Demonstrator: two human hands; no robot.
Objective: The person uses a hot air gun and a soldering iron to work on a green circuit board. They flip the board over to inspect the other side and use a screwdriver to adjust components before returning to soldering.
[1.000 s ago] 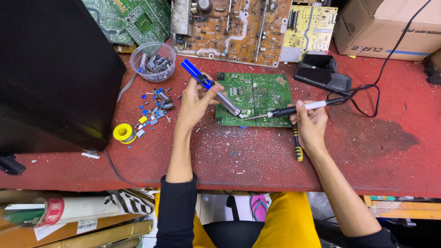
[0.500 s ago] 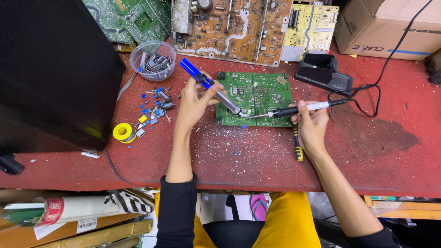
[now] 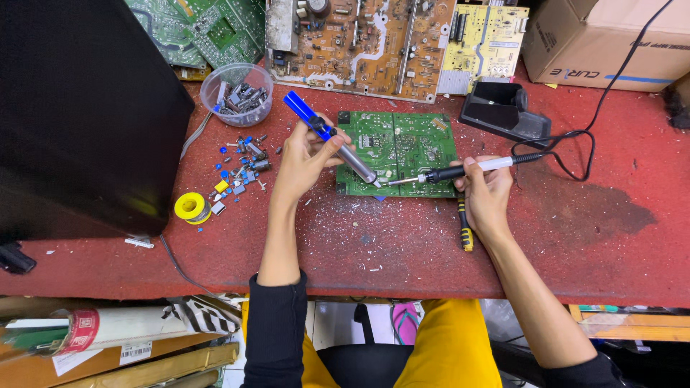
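Observation:
A green circuit board [image 3: 410, 144] lies flat on the red workbench [image 3: 345, 237]. My left hand [image 3: 302, 162] grips a blue and silver desoldering pump [image 3: 327, 136], tilted with its tip down at the board's near edge. My right hand [image 3: 485, 190] holds a soldering iron [image 3: 460, 171] with a black grip, its metal tip pointing left and meeting the pump's tip over the board. The iron's black cable [image 3: 575, 140] runs off to the back right.
A black iron stand [image 3: 503, 111] sits behind the board. At the left are a plastic cup of parts [image 3: 237, 93], loose small components [image 3: 241, 169], a yellow solder spool [image 3: 192, 208] and a big black panel [image 3: 79, 115]. More circuit boards [image 3: 366, 43] and a cardboard box [image 3: 611, 43] line the back. A yellow-black tool [image 3: 466, 230] lies by my right wrist.
Both hands stay almost still over the board; the pump and iron tips remain together at the near edge.

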